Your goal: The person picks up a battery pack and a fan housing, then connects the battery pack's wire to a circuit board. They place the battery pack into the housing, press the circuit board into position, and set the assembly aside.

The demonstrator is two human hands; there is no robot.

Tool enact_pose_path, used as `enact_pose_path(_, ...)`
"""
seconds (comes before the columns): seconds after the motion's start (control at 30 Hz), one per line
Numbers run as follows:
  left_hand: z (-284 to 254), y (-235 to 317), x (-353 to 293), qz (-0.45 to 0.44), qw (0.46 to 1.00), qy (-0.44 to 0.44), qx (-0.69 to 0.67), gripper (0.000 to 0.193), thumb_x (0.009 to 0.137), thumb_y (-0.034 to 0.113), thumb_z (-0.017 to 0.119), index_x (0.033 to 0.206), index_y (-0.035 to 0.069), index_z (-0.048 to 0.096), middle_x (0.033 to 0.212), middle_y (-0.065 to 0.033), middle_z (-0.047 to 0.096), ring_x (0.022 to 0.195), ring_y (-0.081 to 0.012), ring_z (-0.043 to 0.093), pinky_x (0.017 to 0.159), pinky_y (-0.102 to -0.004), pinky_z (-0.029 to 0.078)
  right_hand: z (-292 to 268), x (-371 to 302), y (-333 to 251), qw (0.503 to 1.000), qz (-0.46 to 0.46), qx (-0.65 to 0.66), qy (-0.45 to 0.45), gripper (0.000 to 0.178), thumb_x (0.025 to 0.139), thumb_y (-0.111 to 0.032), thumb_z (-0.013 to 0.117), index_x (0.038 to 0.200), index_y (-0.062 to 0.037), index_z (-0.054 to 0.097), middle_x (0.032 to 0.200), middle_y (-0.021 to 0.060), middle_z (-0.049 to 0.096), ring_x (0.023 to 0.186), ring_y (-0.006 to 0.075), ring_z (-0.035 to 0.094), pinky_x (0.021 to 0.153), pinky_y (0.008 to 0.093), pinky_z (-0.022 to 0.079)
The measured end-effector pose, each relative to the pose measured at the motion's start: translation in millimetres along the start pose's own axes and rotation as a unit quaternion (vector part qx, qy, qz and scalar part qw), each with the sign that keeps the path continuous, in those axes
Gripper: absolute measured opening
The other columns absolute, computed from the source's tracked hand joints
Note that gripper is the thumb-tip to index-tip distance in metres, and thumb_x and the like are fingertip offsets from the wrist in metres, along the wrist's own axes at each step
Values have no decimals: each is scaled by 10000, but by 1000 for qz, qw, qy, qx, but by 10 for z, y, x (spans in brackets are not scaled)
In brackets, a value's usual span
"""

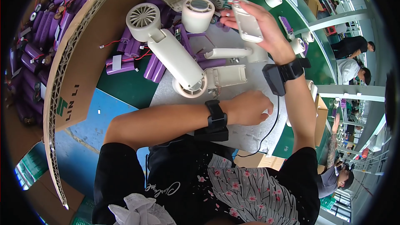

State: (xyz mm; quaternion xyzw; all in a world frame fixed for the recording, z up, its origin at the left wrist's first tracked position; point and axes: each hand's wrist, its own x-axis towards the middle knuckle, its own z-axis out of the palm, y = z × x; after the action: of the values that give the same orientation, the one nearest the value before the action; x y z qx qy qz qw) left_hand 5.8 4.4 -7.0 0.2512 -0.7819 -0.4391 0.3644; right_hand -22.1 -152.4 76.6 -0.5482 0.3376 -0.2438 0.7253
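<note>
Near the hands (249,107), white casings (177,60), purple cells (155,70)

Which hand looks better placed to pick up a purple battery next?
Probably the left hand: no object shows in it, and batteries lie to its left. The right hand is busy holding a fan.

Room lay near the body, with clutter beyond.
The grey mat (246,134) offered bare space around the left hand (250,108), though a black cable (273,130) crossed over its right part. Farther off, a cream fan (177,60), loose casing pieces (228,75) and purple cells (155,70) blocked low passage. A cardboard wall (85,54) barred the left; the right hand (268,31), gripping a cream shell (249,25), filled the far right.
</note>
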Motion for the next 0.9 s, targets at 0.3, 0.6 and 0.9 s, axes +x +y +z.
enact_pose_path(0.3,31,-56,-13,13,1000,9,-12,155,811,104,643,948,37,673,891,-153,679,846,-341,655,778,-426,515,-480,-1126,-562,968,-226,66,90,352,983,-182,515,1243,54,495,1047,180,595,899,254,597,824,310,493)
enact_pose_path(0.6,41,85,81,-21,963,261,-70,257,835,189,707,1003,21,608,930,-141,660,780,-291,644,768,-391,514,-338,-2610,-441,970,-123,-26,208,387,967,-230,526,1227,52,479,918,99,520,687,160,503,569,252,420)
enact_pose_path(0.9,-106,199,61,11,991,-46,-128,329,834,212,752,1010,15,557,732,-40,603,663,-218,617,672,-321,512,44,-2400,107,936,-5,-28,350,430,965,-297,531,1230,42,532,858,89,607,667,147,570,581,245,464)
